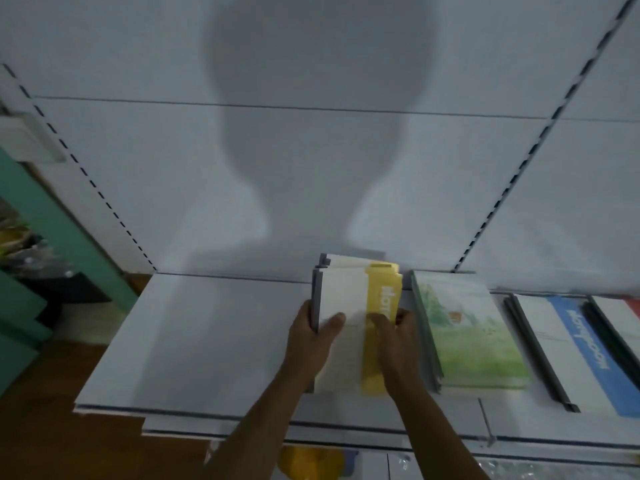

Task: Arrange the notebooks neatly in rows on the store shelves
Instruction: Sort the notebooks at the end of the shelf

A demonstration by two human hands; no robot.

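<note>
A stack of white notebooks with a yellow band [349, 292] lies on the white shelf [194, 341], near its middle. My left hand [311, 337] grips the stack's left edge, thumb on the top cover. My right hand [394, 337] holds the stack's right side over the yellow band, fingers curled at the edge. To the right lies a stack of green-covered notebooks [467, 330], then white notebooks with a blue band [575, 351], and one with a red band [627, 313] at the frame's edge.
The shelf's back panel [311, 150] rises behind the stacks, with slotted uprights on both sides. A green post [62, 223] and dark clutter stand to the left. A lower shelf edge [346, 434] and something yellow show below.
</note>
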